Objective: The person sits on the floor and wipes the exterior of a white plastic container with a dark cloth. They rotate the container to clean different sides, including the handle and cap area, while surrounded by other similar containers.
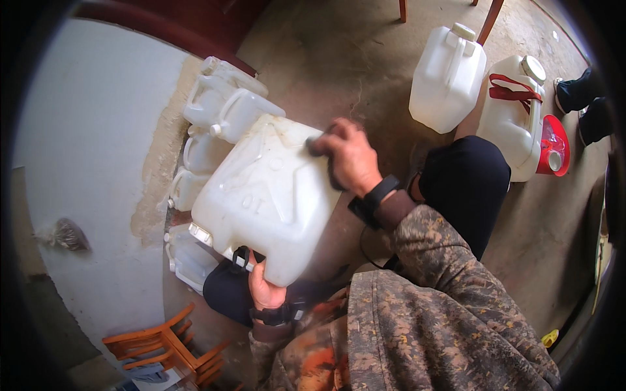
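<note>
A large white translucent plastic jerrycan (266,185) lies tilted across my lap, with raised ridges and moulded marks on its broad side. Its white ribbed cap (200,234) points to the lower left. My left hand (266,288) grips the can's handle (238,259), which has a black strap looped around it. At the upper right edge of the can, my right hand (349,156) is blurred and curled around a dark object (335,177), perhaps a cloth or pad. That object shows at the fingertips and under the palm, against or just above the plastic.
Several smaller clear jugs (249,115) line the wall at left. At upper right stand a white jerrycan (447,80) and another with a red strap (513,117), beside a red basin (555,146). Another person's feet (582,97) are at far right. A wooden chair (168,344) stands lower left.
</note>
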`<move>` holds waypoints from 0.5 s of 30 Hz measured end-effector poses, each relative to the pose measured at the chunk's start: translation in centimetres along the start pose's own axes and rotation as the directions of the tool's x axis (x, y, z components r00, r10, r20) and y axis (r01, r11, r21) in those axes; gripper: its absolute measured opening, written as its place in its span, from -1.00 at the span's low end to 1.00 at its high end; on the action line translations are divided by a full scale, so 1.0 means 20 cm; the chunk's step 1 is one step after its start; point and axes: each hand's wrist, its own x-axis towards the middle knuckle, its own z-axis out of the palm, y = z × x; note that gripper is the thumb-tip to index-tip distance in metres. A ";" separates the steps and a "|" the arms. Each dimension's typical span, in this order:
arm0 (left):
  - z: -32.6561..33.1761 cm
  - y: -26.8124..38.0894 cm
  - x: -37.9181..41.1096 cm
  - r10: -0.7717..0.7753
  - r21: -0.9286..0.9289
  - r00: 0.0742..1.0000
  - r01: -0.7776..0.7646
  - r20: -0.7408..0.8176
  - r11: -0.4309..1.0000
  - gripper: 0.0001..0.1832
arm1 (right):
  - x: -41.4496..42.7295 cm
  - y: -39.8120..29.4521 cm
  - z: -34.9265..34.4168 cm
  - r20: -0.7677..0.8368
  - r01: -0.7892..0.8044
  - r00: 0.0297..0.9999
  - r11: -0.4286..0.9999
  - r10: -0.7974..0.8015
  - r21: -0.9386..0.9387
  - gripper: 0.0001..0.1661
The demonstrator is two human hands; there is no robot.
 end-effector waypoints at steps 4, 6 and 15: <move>-0.03 0.00 0.09 -0.051 -0.063 0.999 0.051 -0.004 0.997 -0.52 | -0.18 -0.38 -0.04 0.369 0.271 0.848 0.909 -0.381 0.317 -0.72; 0.02 0.00 0.09 -0.150 -0.156 0.988 0.144 -0.028 0.977 -0.51 | -0.27 -0.46 -0.04 0.330 0.415 0.806 0.867 -0.492 0.278 -0.72; 0.13 0.03 -0.09 0.018 0.210 1.000 -0.018 0.006 0.978 -0.35 | -0.01 0.09 0.12 0.018 -0.266 0.963 0.948 0.267 0.173 -0.76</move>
